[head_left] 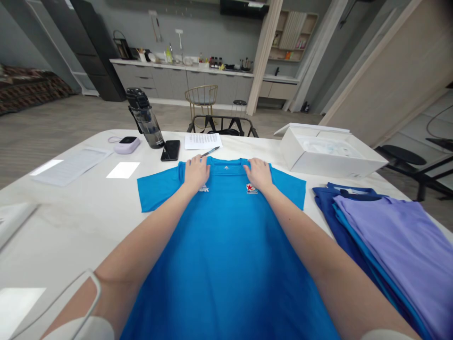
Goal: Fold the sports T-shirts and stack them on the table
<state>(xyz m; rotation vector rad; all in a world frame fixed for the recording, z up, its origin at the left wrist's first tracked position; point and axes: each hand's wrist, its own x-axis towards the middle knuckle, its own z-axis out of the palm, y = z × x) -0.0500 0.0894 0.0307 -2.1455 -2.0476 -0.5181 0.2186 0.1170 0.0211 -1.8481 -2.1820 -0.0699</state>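
A blue short-sleeved T-shirt lies spread front side up, its collar pointing away from me and its lower part running out of view below. My left hand rests on its left shoulder beside the collar, fingers stretched over the fabric and partly covering a white print. On the opposite shoulder lies my right hand, palm down with the thumb apart from the fingers, next to a red and white badge. Just beyond the left hand is a pen.
Folded shirts, a lilac one on top, are stacked at right. Behind them stands an open white box. A water bottle, phone, lilac device and printed papers occupy the table's far left. A chair stands beyond.
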